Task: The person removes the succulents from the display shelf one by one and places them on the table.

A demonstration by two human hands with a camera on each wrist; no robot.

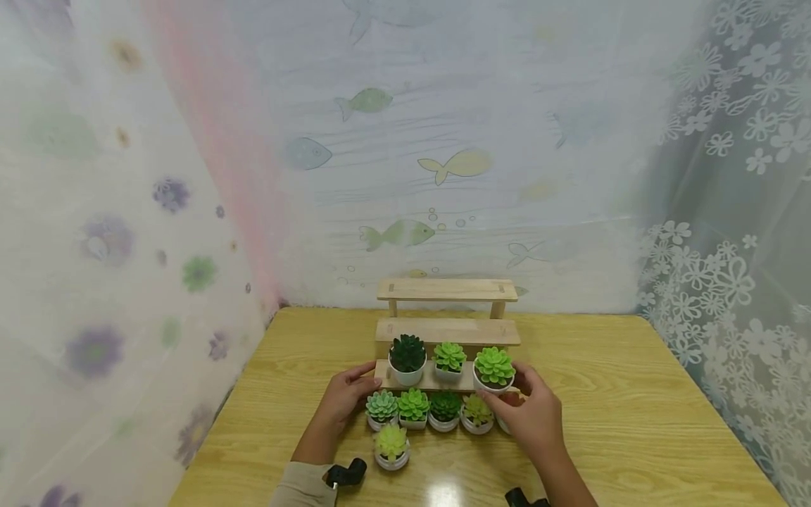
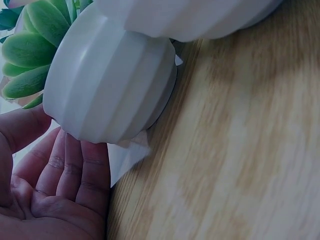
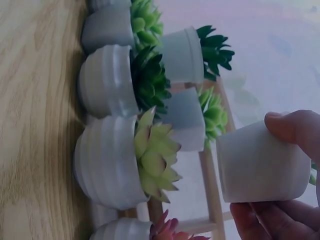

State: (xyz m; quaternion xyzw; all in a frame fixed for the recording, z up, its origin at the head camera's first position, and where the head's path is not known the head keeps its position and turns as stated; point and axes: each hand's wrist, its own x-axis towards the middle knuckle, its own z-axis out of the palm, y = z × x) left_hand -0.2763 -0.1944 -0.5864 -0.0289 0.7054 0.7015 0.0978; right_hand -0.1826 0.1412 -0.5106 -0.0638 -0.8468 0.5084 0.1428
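Observation:
My right hand (image 1: 535,415) pinches the white pot of a bright green succulent (image 1: 494,365) between thumb and fingers, at the right end of the lowest shelf of a wooden stepped plant stand (image 1: 447,331). In the right wrist view this pot (image 3: 262,162) appears tilted, its wall bare. My left hand (image 1: 345,394) holds the left end of that shelf with thumb and fingers; a white ribbed pot (image 2: 110,80) hides the fingertips in the left wrist view. A dark green succulent (image 1: 407,354) and a smaller light green succulent (image 1: 449,358) stand on the same shelf.
In front of the stand is a row of potted succulents, among them a pale green one (image 1: 382,407) and a yellowish one (image 1: 477,410); a reddish one (image 3: 172,230) is partly hidden by my right hand. Nearer stands a yellow-green succulent (image 1: 391,443) on the wooden table (image 1: 633,422).

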